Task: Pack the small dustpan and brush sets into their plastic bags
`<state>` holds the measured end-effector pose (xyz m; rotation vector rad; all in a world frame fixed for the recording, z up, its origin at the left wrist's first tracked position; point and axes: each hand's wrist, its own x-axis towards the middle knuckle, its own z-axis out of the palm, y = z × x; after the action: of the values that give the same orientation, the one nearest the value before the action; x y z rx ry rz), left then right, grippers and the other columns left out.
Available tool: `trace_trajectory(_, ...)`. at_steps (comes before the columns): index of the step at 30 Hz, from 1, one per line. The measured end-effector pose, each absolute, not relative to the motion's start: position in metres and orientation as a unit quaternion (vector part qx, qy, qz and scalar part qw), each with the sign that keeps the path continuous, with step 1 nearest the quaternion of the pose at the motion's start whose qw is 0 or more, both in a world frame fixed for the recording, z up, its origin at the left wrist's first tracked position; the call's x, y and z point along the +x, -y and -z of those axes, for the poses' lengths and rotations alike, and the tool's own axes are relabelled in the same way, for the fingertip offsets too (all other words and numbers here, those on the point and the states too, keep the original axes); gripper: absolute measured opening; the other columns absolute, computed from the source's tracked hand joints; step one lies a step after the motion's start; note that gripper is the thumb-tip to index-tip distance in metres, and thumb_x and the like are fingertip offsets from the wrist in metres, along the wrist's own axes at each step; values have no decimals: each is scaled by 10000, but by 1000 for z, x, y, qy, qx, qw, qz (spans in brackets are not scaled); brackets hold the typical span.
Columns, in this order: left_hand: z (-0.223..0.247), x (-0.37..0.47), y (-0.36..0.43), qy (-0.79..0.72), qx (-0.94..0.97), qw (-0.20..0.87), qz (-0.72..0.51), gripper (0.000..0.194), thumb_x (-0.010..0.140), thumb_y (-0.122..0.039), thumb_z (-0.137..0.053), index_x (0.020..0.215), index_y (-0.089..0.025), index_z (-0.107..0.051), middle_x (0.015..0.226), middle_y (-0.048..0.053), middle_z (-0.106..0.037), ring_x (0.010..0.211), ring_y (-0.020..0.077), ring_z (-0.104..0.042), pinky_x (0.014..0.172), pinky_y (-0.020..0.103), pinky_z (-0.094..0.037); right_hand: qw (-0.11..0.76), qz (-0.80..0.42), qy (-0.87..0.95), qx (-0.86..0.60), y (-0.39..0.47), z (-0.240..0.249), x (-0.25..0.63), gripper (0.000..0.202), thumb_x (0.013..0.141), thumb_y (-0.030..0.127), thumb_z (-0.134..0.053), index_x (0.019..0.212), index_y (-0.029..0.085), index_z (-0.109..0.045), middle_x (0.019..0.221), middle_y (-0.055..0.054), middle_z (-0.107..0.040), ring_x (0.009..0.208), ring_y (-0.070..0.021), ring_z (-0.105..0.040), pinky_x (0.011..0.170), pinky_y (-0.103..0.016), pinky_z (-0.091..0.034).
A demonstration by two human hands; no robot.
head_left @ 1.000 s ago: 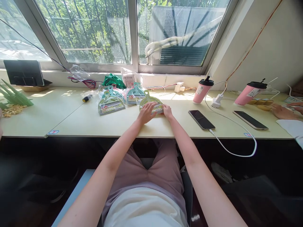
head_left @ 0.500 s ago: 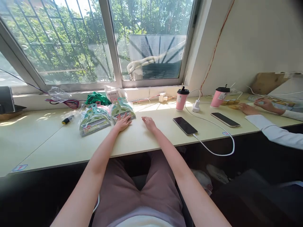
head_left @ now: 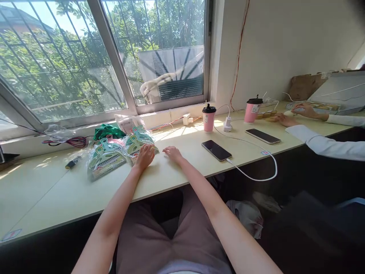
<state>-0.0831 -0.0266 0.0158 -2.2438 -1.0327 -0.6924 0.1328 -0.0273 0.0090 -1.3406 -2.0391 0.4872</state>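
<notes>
My left hand rests at the right edge of a clear plastic bag with pastel green items in it that look like small dustpans with brushes. Its fingers are slightly bent and partly overlap the bag; no grip on it shows. Just left of that, a second such bag lies close against the first. On the bare tabletop to the right, my right hand lies with its fingers loosely stretched and nothing in them.
Behind the bags are green crumpled plastic and a cable bundle. A screwdriver-like tool lies left. To the right are a charging phone, two pink cups, another phone and a co-worker's hands.
The view has turned right, shifting things leftward. My left hand's fingers, spread over the bag before, are now drawn closer together at its edge. My right hand stays on the table.
</notes>
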Motion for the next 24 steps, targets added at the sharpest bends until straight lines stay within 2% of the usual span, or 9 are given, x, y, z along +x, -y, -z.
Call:
trace_trajectory(1,-14,-73,32,378,-842,285,258,236,956,-134,-450,1002,-204,-671,1236,148,-695,1201,280,-633,1067,476,-467,327,-179,775,-511,27,-9,133,295,1052,334,-462,1068,274,-750,1253,-57,-735,1235,-241,-609,1044,-372,-448)
trace_trajectory(3,-12,-54,41,349,-858,288,242,243,954,-119,-451,1018,-200,-671,1201,141,-697,1156,273,-635,991,436,-500,336,-168,770,-516,27,-10,134,270,1033,288,-486,1071,260,-752,1225,-54,-750,1183,-229,-641,1034,-355,-449)
trace_trajectory(7,-13,-39,54,307,-889,278,194,261,935,-86,-458,1014,-192,-684,1116,126,-708,1104,265,-637,975,417,-495,342,-166,761,-526,30,-11,138,287,996,202,-486,1045,260,-763,1147,-29,-781,1089,-199,-687,991,-316,-469)
trace_trajectory(10,-16,-46,58,367,-870,246,221,264,938,-96,-454,1000,-189,-694,1102,124,-713,1085,273,-640,965,427,-493,345,-171,759,-525,31,-11,140,299,974,173,-487,1022,262,-769,1124,-14,-790,1058,-191,-701,971,-306,-484)
trace_trajectory(13,-19,-56,60,473,-814,207,268,268,956,-137,-448,1018,-189,-703,1170,132,-708,1155,296,-620,1014,453,-470,346,-179,756,-526,29,-9,141,285,967,173,-501,1006,257,-771,1102,-16,-796,1044,-193,-706,970,-308,-490)
trace_trajectory(16,-19,-63,59,594,-730,162,297,299,954,-207,-493,1181,-188,-686,1331,154,-652,1306,326,-545,1154,507,-370,351,-189,749,-530,27,-7,143,274,961,166,-515,1002,254,-771,1091,-17,-798,1047,-186,-708,965,-295,-492)
trace_trajectory(20,-17,-71,56,715,-646,72,259,466,974,-300,-468,1413,-195,-580,1548,178,-494,1516,344,-334,1260,603,-152,360,-208,736,-535,27,-6,146,283,969,160,-501,1022,246,-766,1101,-25,-797,1051,-173,-711,930,-266,-497)
trace_trajectory(24,-17,-75,54,731,-652,22,202,546,991,-341,-407,1507,-193,-505,1646,165,-366,1571,331,-230,1270,601,-121,352,-222,734,-536,27,-5,146,278,985,204,-496,1017,249,-768,1113,-28,-794,1073,-182,-705,926,-271,-492)
